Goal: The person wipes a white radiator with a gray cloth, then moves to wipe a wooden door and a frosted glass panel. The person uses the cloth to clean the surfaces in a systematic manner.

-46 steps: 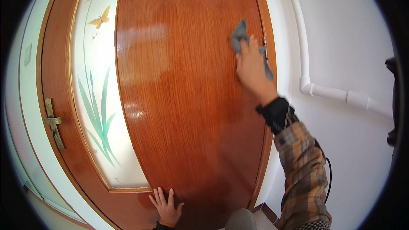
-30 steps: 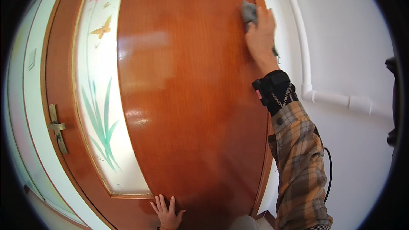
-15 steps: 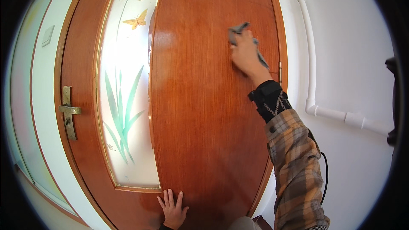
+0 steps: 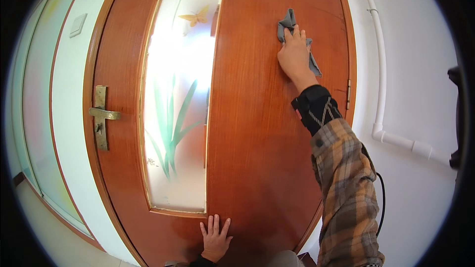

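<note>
In front of me stands a reddish-brown wooden door with a long frosted glass panel painted with a pink flower, a butterfly and green leaves. High on the wood, toward the hinge side, my right hand presses a grey cloth against the surface. Parts of the cloth stick out above and beside the fingers; the rest is under the hand. My left hand lies flat on the door, fingers spread, just below the panel's lower right corner. It holds nothing.
A worn metal lever handle juts from the door's left side, and a hinge shows on its right edge. White pipe runs down the right wall, then bends right. A light switch is on the left wall strip.
My view has shifted, so the door appears farther right. Across the wood, my right hand has moved the cloth a little left and up. My left hand keeps its place on the door.
</note>
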Motion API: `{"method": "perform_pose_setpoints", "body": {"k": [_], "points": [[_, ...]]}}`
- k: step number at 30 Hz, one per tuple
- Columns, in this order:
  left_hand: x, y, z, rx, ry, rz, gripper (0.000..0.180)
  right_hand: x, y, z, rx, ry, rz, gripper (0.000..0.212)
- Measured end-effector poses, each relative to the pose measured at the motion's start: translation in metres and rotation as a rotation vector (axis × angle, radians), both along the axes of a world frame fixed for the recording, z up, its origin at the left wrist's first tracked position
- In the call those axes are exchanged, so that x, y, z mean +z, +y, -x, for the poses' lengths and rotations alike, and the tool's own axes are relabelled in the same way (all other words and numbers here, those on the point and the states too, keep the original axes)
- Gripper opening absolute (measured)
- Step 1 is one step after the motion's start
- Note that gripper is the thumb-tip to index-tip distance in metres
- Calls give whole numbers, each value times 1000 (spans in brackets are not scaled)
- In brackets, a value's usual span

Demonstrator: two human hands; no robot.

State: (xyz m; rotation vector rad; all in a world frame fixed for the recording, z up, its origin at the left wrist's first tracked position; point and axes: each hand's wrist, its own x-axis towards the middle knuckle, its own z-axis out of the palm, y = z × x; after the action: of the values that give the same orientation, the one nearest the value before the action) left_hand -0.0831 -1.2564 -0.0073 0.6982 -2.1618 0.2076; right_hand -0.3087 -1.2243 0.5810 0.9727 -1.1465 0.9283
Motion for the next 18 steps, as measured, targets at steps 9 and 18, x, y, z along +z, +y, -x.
{"method": "perform_pose_setpoints", "body": {"k": [9,18], "points": [[6,6,-2,-4,21,-40,90,-136,5,-75,180,629,-514,51],[6,5,-5,-12,23,-41,90,-58,-22,-85,79,378,-249,56]]}}
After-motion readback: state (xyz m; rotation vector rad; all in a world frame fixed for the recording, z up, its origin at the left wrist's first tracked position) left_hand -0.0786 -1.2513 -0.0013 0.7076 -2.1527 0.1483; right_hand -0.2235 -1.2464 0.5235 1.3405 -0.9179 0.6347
